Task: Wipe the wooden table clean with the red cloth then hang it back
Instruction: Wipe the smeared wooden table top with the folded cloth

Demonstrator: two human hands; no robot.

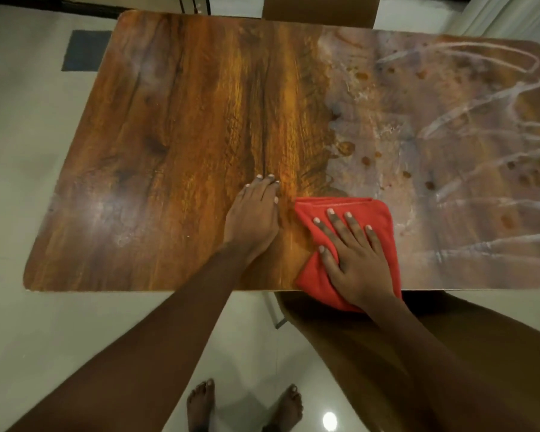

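The red cloth (349, 244) lies folded at the near edge of the table (200, 120), partly overhanging it, pressed flat under the spread fingers of the right hand (356, 263), while the left hand (253, 219) rests open-palmed on bare wood just beside it.

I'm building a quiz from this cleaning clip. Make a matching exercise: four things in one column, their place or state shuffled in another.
1 left hand
2 right hand
3 red cloth
4 wooden table

a smeared white on its right part
b flat on bare wood
c folded, overhanging the near edge
d pressing on the cloth

Pairs: 1-b, 2-d, 3-c, 4-a
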